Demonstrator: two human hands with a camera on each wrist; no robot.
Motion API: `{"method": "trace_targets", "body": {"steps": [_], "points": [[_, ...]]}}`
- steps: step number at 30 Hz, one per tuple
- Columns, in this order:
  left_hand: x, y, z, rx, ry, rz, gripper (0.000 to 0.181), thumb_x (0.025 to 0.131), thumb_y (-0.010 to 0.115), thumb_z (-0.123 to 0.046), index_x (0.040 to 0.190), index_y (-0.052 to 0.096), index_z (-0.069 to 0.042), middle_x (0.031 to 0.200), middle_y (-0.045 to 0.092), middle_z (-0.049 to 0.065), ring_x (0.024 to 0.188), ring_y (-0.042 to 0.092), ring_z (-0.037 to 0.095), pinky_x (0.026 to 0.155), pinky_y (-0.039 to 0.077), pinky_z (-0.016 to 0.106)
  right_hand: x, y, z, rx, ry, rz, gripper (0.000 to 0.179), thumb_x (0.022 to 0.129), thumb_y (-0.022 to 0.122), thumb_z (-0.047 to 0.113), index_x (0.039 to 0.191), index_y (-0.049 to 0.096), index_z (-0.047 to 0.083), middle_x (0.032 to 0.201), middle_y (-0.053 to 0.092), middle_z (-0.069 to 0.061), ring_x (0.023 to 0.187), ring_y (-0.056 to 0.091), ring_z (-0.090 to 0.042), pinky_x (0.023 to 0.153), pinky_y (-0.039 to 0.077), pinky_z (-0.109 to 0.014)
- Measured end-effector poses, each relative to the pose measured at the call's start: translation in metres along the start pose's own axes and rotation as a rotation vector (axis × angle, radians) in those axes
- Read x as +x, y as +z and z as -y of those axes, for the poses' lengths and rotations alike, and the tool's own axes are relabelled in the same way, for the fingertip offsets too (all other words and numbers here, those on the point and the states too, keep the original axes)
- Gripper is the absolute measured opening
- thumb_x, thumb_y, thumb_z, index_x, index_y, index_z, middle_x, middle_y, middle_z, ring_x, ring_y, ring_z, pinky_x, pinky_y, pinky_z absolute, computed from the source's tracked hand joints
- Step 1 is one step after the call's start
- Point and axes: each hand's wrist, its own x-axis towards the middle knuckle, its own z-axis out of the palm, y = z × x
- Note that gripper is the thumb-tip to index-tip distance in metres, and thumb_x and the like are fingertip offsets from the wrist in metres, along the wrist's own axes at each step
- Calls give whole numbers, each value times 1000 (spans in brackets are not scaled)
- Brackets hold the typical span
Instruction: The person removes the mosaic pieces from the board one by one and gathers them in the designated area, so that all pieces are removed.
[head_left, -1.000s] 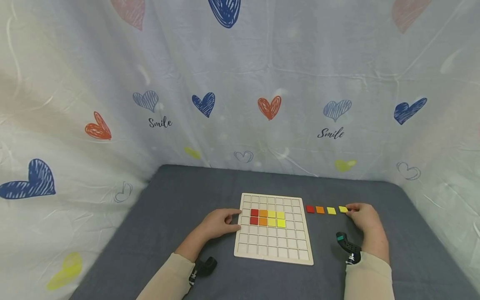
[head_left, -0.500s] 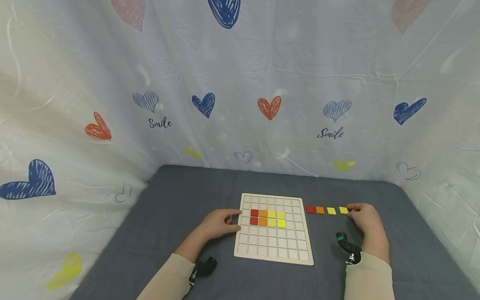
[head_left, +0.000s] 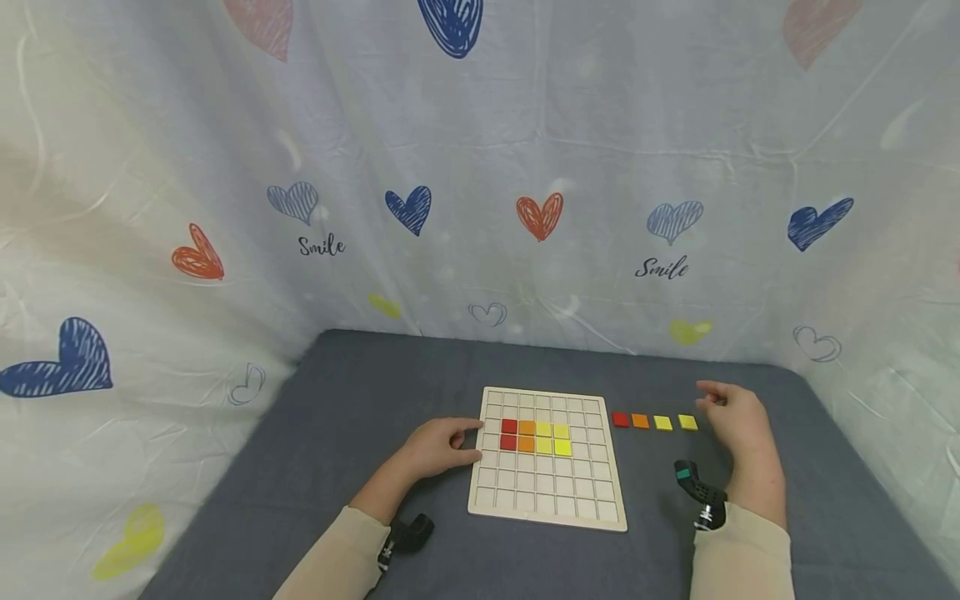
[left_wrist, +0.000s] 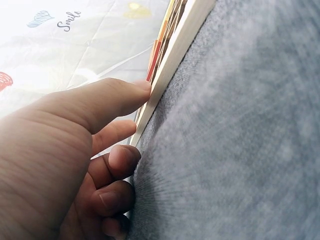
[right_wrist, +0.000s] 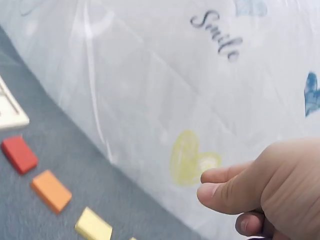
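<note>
A pale wooden grid board (head_left: 547,492) lies on the table. Two rows of tiles sit in its cells: red (head_left: 508,426), orange (head_left: 527,427) and yellow (head_left: 562,447). My left hand (head_left: 438,446) touches the board's left edge with thumb and index fingertip spread apart; its other fingers curl loosely. Right of the board, a row holds a red tile (head_left: 620,419), an orange tile (head_left: 640,420) and two yellow tiles (head_left: 687,422). My right hand (head_left: 738,421) hovers beside the last yellow tile, thumb and index close together with nothing visible between them. A dark purple sliver shows beneath its curled finger in the right wrist view.
A dark grey cloth (head_left: 390,375) covers the table. Behind and at the sides hangs a white curtain (head_left: 480,125) printed with hearts. Black wrist cameras (head_left: 697,487) stick out from both wrists, the right one low over the table.
My right hand has let go of the last yellow tile and moved up and slightly right, away from it. The tile stays in the row. My left hand and the board have not moved.
</note>
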Motion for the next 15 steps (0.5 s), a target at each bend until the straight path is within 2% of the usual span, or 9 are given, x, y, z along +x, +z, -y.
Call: {"method": "trace_targets", "body": {"steps": [7,15], "points": [[0,0,1,-5,0,-2,52,90,81,-32,138,68,-15,63,45,-9,55,38,6,55,31,26,-7,-7,28,-48,-133,-23,41,104,60,11,140,57,-6,102,51,-15,80,45,-29,64,36,-41],[-1,0,0,-5,7,-3,52,91,80,-33,138,67,-15,63,45,-9,54,37,7,55,31,26,-17,-7,58,-43,-250,-28,40,105,60,16,141,59,-2,108,54,-15,74,43,-25,63,36,-41]]}}
